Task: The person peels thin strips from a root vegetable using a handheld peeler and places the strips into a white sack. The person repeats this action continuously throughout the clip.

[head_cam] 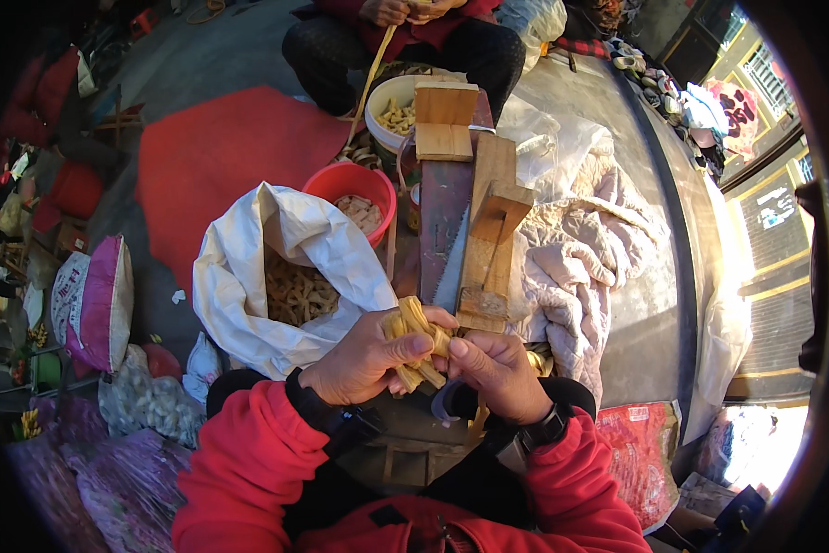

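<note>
My left hand point(380, 349) holds a bunch of folded yellowish plant strips point(414, 339) between thumb and fingers. My right hand point(501, 373) pinches the right side of the same bunch, its fingertips meeting those of my left. More of the strip hangs below my right hand. Just beyond my hands lies a hand saw point(450, 266), its toothed blade beside a wooden frame point(487, 242) on a dark, narrow bench point(438, 200). Left of the bench, an open white woven sack point(227, 269) holds many brownish folded pieces.
A red plastic bowl point(386, 186) with pale pieces and a white bucket point(380, 90) with yellow pieces stand beyond the sack. Opposite sits a person whose hands point(407, 10) hold a long strip. A crumpled quilted cloth point(573, 256) lies to the right, a red sheet point(227, 152) to the left.
</note>
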{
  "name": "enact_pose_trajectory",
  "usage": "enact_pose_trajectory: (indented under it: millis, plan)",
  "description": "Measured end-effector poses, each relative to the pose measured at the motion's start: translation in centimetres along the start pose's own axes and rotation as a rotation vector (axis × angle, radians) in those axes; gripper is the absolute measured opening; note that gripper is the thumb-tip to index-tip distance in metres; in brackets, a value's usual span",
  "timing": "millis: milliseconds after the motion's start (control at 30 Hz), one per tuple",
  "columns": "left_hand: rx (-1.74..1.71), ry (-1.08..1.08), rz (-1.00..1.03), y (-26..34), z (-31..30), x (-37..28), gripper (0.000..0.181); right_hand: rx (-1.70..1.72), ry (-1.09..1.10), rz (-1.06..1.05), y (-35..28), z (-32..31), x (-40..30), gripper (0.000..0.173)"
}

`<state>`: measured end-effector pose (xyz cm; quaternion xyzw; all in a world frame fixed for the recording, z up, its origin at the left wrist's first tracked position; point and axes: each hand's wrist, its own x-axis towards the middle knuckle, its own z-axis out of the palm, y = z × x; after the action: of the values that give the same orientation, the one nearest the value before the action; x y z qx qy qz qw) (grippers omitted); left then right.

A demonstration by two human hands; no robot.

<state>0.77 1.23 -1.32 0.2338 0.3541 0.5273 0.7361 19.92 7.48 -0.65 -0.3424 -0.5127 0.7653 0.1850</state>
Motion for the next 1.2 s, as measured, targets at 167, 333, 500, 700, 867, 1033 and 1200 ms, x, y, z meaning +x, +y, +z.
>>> enact_pose_trajectory:
  millis: [167, 333, 500, 700, 867, 1033, 1200]
  plan:
    - [0.097, 0.039, -0.048, -0.5, 0.9, 0.2, 0.036, -0.305, 0.085, -0.062, -0.3, 0.1, -0.4, 0.038]
    - [0.085, 0.207, 0.086, 0.1, 1.0, -0.6, 0.015, -0.206, 0.018, 0.041, -1.3, -0.6, -0.8, 0.035]
    - [0.305, 0.273, 0.154, 0.2, 0.9, -0.4, 0.015, -0.097, 0.124, 0.018, -1.0, -0.2, -0.5, 0.030]
    - [0.495, 0.227, 0.152, 0.1, 1.2, -0.1, 0.017, -0.156, 0.141, -0.003, -0.6, -0.7, -0.8, 0.025]
    - [0.492, 0.254, 0.144, 0.7, 1.3, 0.0, 0.014, -0.101, 0.205, -0.030, -1.0, -1.4, -1.1, 0.020]
    - [0.649, 0.277, 0.462, -0.3, 1.6, 3.3, 0.011, -0.322, 0.491, -0.328, -1.2, -2.4, 0.7, 0.016]
    - [0.829, 0.342, 0.591, -1.2, 0.8, 7.1, 0.012, -0.765, 0.714, -0.417, -0.8, -4.0, 3.5, 0.018]
